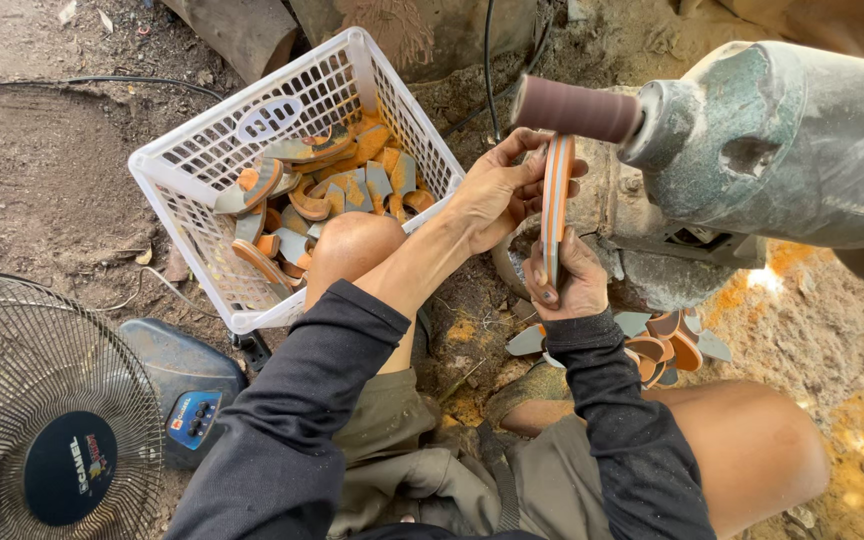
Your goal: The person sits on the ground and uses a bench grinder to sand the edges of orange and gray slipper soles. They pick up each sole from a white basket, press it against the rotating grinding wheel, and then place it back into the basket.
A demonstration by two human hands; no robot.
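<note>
Both my hands hold one thin, layered orange-and-grey curved piece (555, 205) on edge, its top pressed up against a brown sanding drum (577, 108) that sticks out of a grey-green motor (792, 140). My left hand (497, 190) grips the piece's upper part from the left. My right hand (564, 280) pinches its lower end from below.
A white plastic basket (192, 170) holding several orange-and-grey pieces stands on the dirt at the left. More such pieces (667, 345) lie on the ground by my right knee. An electric fan (47, 420) stands at the lower left. Black cables run across the ground at the back.
</note>
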